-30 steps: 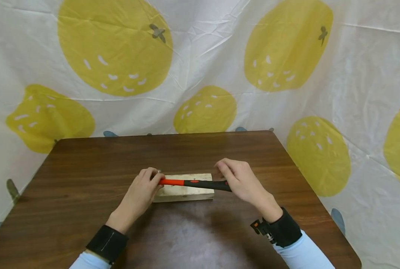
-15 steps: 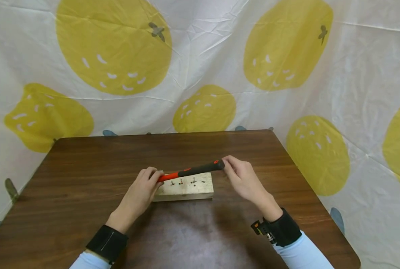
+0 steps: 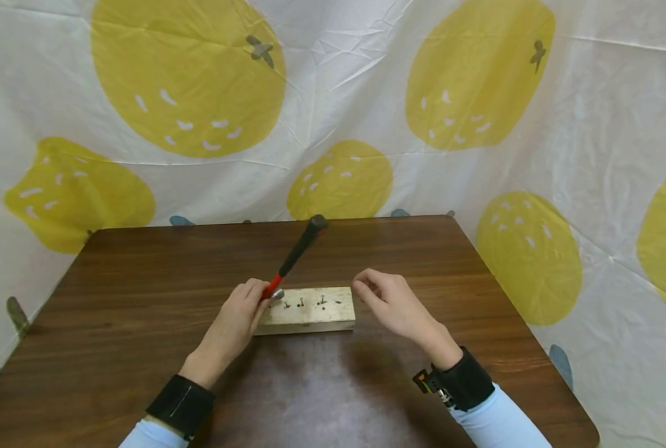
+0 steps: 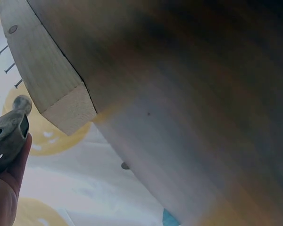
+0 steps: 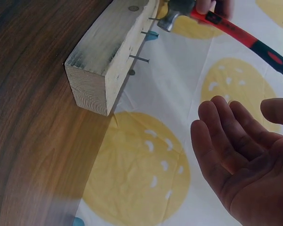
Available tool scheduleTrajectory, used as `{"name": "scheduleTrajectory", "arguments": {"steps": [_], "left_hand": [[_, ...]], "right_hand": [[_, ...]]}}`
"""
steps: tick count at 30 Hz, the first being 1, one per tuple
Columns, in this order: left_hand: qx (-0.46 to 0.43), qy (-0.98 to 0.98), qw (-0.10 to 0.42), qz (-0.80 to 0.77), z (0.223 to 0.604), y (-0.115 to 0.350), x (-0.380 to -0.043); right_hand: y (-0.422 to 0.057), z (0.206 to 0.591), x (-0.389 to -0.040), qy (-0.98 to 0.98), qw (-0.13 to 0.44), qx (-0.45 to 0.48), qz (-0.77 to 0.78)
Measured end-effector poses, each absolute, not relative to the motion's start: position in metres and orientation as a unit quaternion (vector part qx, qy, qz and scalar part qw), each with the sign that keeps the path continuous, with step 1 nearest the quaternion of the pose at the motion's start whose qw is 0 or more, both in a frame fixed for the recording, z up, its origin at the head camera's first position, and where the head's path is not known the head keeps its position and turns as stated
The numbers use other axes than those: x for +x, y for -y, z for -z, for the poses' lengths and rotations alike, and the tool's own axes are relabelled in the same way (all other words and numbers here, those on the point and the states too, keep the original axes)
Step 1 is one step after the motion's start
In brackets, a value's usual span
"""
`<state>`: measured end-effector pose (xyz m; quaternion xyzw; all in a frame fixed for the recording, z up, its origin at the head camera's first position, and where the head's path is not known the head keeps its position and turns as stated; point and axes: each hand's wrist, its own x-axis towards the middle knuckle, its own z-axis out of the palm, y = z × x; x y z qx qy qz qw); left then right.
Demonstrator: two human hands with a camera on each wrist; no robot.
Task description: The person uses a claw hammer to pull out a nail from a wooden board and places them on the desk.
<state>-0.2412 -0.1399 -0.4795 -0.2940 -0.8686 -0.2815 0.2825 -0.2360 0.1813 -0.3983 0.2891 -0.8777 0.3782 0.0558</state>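
Observation:
My left hand [image 3: 234, 320] grips a claw hammer [image 3: 298, 253] close to its metal head, above the left end of a wooden block [image 3: 310, 318]. The hammer's black and red handle slants up and away to the right. In the left wrist view the steel head [image 4: 9, 132] lies against the fingers. Several nails [image 5: 140, 59] stand up from the block's top face. My right hand [image 3: 397, 308] hovers just right of the block, apart from it, and holds nothing; the right wrist view shows its palm and loosely bent fingers [image 5: 214, 141].
The block lies on a brown wooden table [image 3: 159, 280]. Behind the table hangs a white cloth [image 3: 344, 81] printed with yellow fruit. Both wrists wear black straps [image 3: 180, 406].
The hammer's handle has swung from lying across the block to pointing up and away. My right hand has let go of the handle end, while the left stays near the block's left end.

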Motion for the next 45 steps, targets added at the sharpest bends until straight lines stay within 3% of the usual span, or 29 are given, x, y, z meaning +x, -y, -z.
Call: {"name": "scheduleTrajectory", "arguments": {"steps": [8,25,36,45], "left_hand": [[-0.296,0.848,0.306,0.315,0.479,0.138,-0.241],[-0.255,0.836,0.269,0.404,0.481,0.132,-0.237],[-0.301,0.818,0.231,0.433,0.478,0.122,-0.234],[-0.341,0.8,0.221,0.442,0.479,0.111,-0.234]], "right_hand": [[-0.176,0.401,-0.235,0.873,0.032,0.305,-0.378],[-0.155,0.413,-0.236,0.866,0.015,0.345,-0.363],[-0.129,0.433,-0.24,0.851,0.086,0.384,-0.347],[-0.111,0.437,-0.24,0.86,0.106,0.37,-0.335]]}}
